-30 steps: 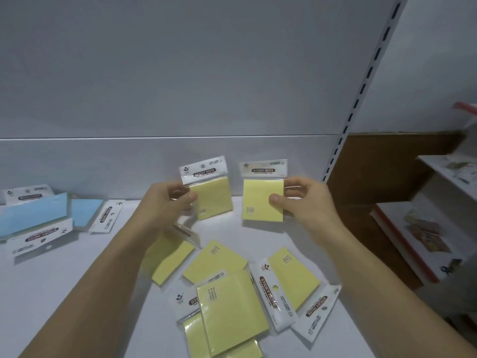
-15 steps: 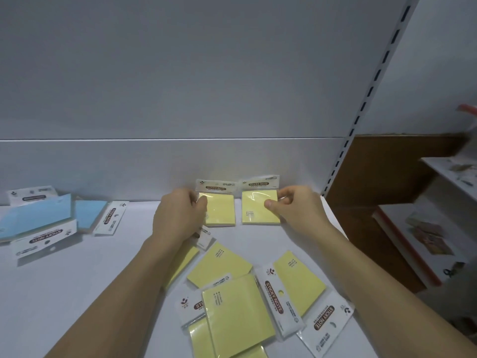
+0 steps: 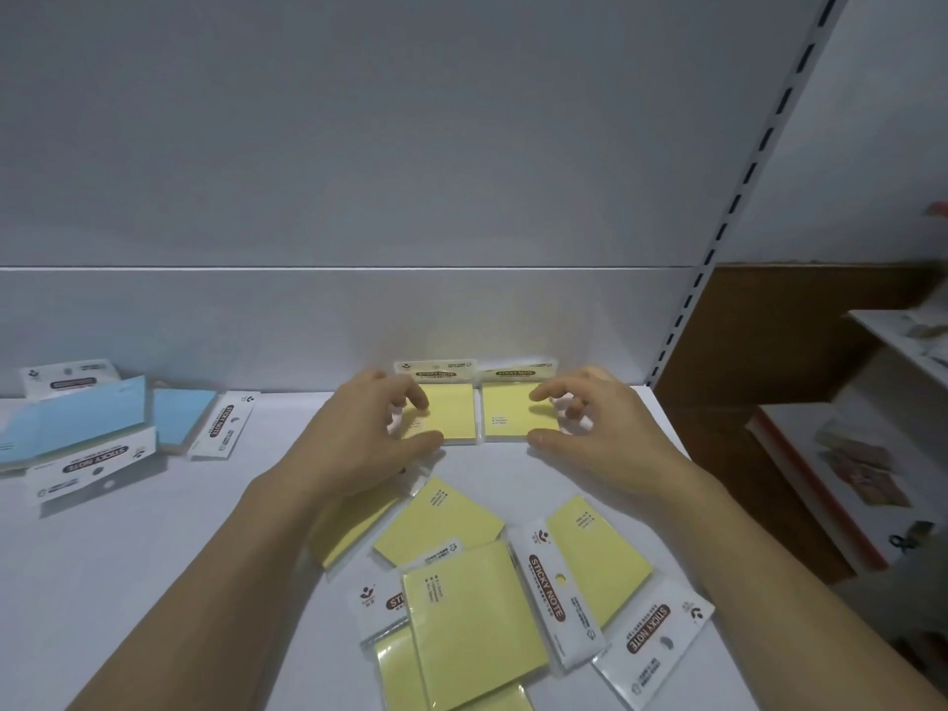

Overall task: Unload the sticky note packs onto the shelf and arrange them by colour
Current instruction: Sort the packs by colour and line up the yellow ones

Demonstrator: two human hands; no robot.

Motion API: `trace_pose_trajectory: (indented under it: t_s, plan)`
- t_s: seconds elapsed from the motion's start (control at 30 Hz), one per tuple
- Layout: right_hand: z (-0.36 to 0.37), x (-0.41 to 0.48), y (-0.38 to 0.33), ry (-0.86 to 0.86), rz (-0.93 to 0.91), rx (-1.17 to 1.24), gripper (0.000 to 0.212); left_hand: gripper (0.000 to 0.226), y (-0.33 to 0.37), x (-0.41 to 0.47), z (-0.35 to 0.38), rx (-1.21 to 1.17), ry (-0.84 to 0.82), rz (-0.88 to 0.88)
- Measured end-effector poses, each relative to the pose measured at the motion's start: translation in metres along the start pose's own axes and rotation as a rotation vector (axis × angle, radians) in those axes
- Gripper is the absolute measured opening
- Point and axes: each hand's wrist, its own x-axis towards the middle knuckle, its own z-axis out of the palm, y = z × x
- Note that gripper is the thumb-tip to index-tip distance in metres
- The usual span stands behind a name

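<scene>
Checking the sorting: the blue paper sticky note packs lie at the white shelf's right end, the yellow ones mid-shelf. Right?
No. Head view: the blue sticky note packs lie at the left end of the white shelf; the yellow packs are mid-shelf.

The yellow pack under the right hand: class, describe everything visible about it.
The yellow pack is a square pad in clear wrap with a white STICKY NOTE header. It lies flat on the shelf, header against the back panel, beside a matching pack. The right hand pinches it, forefinger on top, thumb at its near edge.
</scene>
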Motion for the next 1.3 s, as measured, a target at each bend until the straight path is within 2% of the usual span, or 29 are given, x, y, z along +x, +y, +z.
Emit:
trace_pose_trajectory:
  t_s: [0.2,0.43,0.57,0.67,0.83,0.9,0.97,1.13,1.23,1.3]
  plan:
    - [0.005,0.002,0.001,-0.024,-0.041,-0.055,0.024,0.023,0.0,0.0,0.005,-0.013,0.002,0.019]
    - [-0.003,0.004,-0.002,-0.039,-0.045,-0.169,0.025,0.019,-0.001,0.0,-0.002,-0.026,-0.035,0.019]
    - [-0.018,-0.003,-0.022,-0.121,-0.053,-0.256,0.035,0.025,0.009,-0.003,-0.018,-0.041,-0.008,0.034]
    - [-0.035,-0.011,-0.044,-0.181,-0.129,-0.302,0.032,0.028,0.023,-0.009,-0.031,0.009,0.016,0.11]
    - [-0.032,-0.032,-0.074,-0.383,-0.202,-0.337,0.031,0.026,0.026,-0.03,-0.054,0.114,-0.139,0.227]
    - [-0.022,-0.037,-0.079,-0.435,-0.171,-0.309,0.03,0.041,0.015,-0.038,-0.062,0.143,-0.213,0.204]
    - [-0.013,-0.036,-0.082,-0.458,-0.137,-0.291,0.032,0.048,0.003,-0.043,-0.066,0.15,-0.252,0.154]
    - [0.015,-0.02,-0.1,-0.485,-0.094,-0.227,0.049,0.043,-0.02,-0.047,-0.06,0.019,-0.248,0.032]
    - [0.042,-0.009,-0.114,-0.479,-0.112,-0.243,0.06,0.027,-0.024,-0.045,-0.054,-0.028,-0.175,0.004]
    - [0.06,-0.003,-0.119,-0.433,-0.128,-0.305,0.047,0.014,-0.025,-0.046,-0.051,-0.01,-0.137,0.008]
